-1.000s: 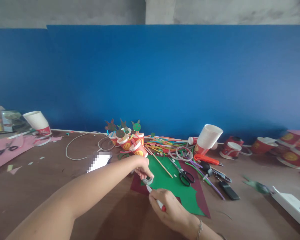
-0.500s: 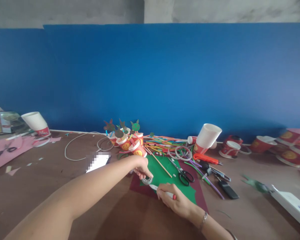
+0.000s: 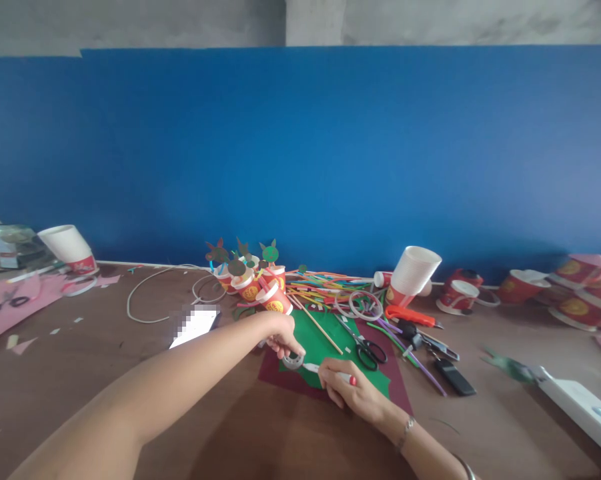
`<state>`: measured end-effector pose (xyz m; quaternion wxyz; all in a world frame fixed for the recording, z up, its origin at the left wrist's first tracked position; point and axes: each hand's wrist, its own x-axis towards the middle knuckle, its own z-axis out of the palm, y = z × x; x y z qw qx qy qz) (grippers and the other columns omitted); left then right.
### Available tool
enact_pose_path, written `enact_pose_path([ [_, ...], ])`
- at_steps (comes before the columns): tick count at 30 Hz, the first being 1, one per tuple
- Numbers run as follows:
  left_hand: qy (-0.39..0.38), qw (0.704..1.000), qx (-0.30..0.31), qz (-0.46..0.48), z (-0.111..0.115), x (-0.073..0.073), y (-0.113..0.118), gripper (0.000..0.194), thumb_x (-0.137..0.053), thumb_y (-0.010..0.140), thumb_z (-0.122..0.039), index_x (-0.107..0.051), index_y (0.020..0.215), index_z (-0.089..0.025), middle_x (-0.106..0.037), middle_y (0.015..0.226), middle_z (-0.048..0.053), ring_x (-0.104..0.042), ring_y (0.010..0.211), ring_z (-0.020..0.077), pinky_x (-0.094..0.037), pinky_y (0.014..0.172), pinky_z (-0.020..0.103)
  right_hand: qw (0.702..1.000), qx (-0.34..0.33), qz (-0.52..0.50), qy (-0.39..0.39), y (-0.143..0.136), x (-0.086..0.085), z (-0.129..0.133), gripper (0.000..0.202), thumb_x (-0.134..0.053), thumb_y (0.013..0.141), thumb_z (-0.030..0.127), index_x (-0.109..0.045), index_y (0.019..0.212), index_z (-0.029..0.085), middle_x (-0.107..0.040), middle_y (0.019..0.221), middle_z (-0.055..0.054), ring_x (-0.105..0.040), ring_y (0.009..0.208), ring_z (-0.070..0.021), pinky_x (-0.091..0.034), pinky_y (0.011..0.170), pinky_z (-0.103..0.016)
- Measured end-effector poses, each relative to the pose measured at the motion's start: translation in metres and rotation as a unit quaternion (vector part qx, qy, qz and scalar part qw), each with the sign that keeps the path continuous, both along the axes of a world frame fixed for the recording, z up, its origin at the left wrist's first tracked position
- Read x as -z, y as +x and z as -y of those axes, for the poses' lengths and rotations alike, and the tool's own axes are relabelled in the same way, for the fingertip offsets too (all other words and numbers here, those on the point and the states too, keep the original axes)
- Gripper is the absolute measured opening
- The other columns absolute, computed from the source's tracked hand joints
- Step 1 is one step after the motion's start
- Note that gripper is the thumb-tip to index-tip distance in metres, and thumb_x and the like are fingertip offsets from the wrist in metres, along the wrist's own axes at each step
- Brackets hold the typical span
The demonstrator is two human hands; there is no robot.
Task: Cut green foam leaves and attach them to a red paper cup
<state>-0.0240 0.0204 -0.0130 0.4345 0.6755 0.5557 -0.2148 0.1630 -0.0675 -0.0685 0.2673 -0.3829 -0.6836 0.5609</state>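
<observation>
My left hand reaches across to the paper, its thumb and fingers gripping a small roll of tape that rests on a green sheet. Beneath that sheet lies a dark red sheet. A white marker pen with a red end is held in my right hand, its tip pointing left, close beside the roll; whether it touches the paper I cannot tell. Black-handled scissors and a thin wooden stick lie on the green sheet.
Decorated paper cups and many coloured pipe cleaners stand and lie at the back. An orange cutter, a black key fob and stacked white cups are at right. A lit phone lies by my left forearm.
My right hand has shifted slightly right with the marker pen, away from the tape roll. My left hand keeps its grip. The whole view has drifted a little.
</observation>
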Motion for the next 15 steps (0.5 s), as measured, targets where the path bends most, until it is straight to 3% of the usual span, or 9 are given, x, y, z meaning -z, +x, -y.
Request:
enact_pose_path([
  [4, 0.012, 1.0, 0.01, 0.008, 0.0, 0.001, -0.003, 0.043, -0.062, 0.071, -0.043, -0.053, 0.04, -0.015, -0.054, 0.042, 0.002, -0.047, 0.044, 0.0104, -0.043, 0.051, 0.023, 0.991, 0.053, -0.109, -0.049, 0.002, 0.001, -0.006, 0.034, -0.046, 0.087, 0.039, -0.048, 0.061, 0.018, -0.042, 0.04, 0.006, -0.032, 0.04, -0.0081, -0.026, 0.048, -0.024],
  [8, 0.053, 0.998, 0.028, 0.023, 0.002, 0.004, -0.009, 0.046, -0.059, 0.072, -0.045, -0.053, 0.039, -0.014, -0.051, 0.042, 0.001, -0.043, 0.042, 0.009, -0.04, 0.05, 0.024, 0.948, 0.11, -0.27, -0.124, 0.004, 0.008, -0.014, 0.026, -0.048, 0.084, 0.037, -0.048, 0.065, 0.019, -0.031, 0.038, 0.009, -0.024, 0.038, -0.0083, -0.023, 0.046, -0.024],
  [12, 0.116, 0.993, 0.017, 0.032, 0.009, 0.006, -0.016, 0.048, -0.053, 0.073, -0.054, -0.051, 0.044, -0.015, -0.051, 0.047, 0.001, -0.044, 0.044, 0.0098, -0.038, 0.05, 0.024, 0.932, 0.111, -0.31, -0.148, 0.006, 0.012, -0.018, 0.026, -0.048, 0.084, 0.037, -0.049, 0.065, 0.019, -0.028, 0.037, 0.01, -0.026, 0.039, -0.009, -0.024, 0.047, -0.025],
  [15, 0.198, 0.98, 0.002, 0.024, 0.024, 0.007, -0.021, 0.05, -0.055, 0.064, -0.066, -0.053, 0.055, -0.017, -0.053, 0.054, 0.001, -0.053, 0.054, 0.0164, -0.039, 0.053, 0.026, 0.931, 0.108, -0.313, -0.151, 0.006, 0.012, -0.017, 0.025, -0.047, 0.084, 0.035, -0.049, 0.065, 0.019, -0.029, 0.037, 0.009, -0.025, 0.038, -0.0087, -0.023, 0.047, -0.025],
])
